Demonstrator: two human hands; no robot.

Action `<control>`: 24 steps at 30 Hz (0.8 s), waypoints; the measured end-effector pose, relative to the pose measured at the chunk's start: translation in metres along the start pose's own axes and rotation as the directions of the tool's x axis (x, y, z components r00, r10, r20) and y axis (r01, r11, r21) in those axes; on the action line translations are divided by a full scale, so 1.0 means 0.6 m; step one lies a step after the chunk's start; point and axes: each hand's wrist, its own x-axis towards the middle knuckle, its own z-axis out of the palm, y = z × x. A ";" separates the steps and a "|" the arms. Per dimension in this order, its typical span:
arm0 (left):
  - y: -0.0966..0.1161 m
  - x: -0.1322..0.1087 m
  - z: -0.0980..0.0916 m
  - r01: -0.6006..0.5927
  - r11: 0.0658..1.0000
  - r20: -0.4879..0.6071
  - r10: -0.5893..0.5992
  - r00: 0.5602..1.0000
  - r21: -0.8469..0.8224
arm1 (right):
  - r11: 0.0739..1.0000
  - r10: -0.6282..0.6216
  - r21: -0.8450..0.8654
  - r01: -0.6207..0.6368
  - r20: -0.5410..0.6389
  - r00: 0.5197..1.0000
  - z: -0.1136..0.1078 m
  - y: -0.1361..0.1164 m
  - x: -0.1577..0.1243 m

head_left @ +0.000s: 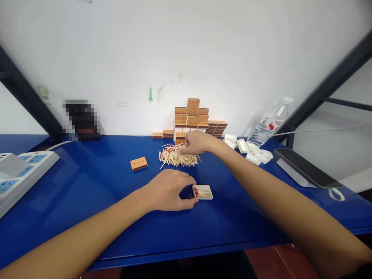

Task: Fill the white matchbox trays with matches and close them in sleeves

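Observation:
My left hand (171, 190) pinches the left end of a white matchbox tray (207, 197) between thumb and index finger. Several red-tipped matches (205, 193) lie inside that tray, which rests on the blue table. Beyond it, my right hand (197, 142) reaches into a heap of loose matches (186, 159), its fingers closed at the heap's top. Whatever the right fingertips hold is hidden. To the left of the heap lies a closed orange matchbox (138, 164).
Stacked matchboxes (192, 119) stand against the wall behind the heap. White trays (255, 153) lie scattered on the right, near a tilted plastic bottle (269, 123) and a phone (308, 166) on a stand. A power strip (31, 174) sits at the left on the blue table (116, 228).

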 end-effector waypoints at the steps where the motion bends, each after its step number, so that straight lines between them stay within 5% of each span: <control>1: 0.000 0.000 0.000 0.001 1.000 0.002 -0.001 1.000 0.002 | 1.000 -0.005 0.006 0.005 0.015 1.000 -0.001 -0.001 -0.003; 18: -0.012 0.002 -0.004 0.008 1.000 -0.007 -0.008 1.000 0.028 | 0.958 -0.070 -0.276 0.078 0.037 0.997 0.001 -0.046 -0.008; 24: -0.014 0.002 -0.005 0.022 0.999 -0.013 -0.021 1.000 0.049 | 0.956 -0.094 -0.280 0.092 0.007 0.996 0.004 -0.028 -0.018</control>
